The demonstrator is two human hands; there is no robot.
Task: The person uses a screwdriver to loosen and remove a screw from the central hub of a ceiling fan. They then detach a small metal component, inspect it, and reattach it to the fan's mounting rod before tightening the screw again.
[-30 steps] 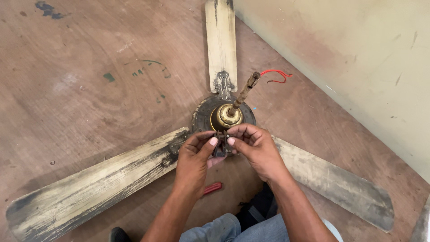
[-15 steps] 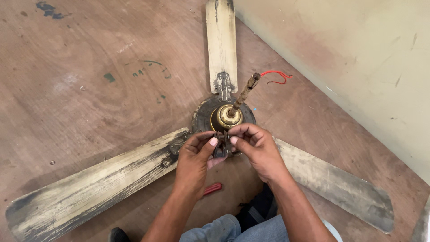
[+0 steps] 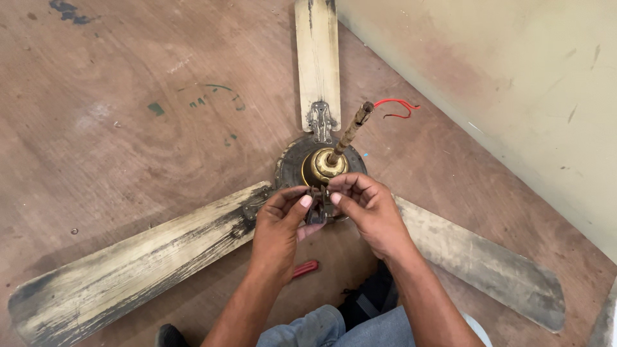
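The old ceiling fan (image 3: 321, 168) lies on the floor with all three blades still on, and, I reckon, early in the work, left hand (image 3: 279, 225) and right hand (image 3: 369, 209) both pinch a small dark metal part (image 3: 319, 207) beside its hub.

1. A small dark metal part (image 3: 319, 207) is pinched between the left hand (image 3: 279, 226) and the right hand (image 3: 369, 212).
2. A grimy three-bladed ceiling fan (image 3: 141, 270) is laid on the brown floor (image 3: 116, 128), its brass hub (image 3: 323, 167) just beyond the fingers.
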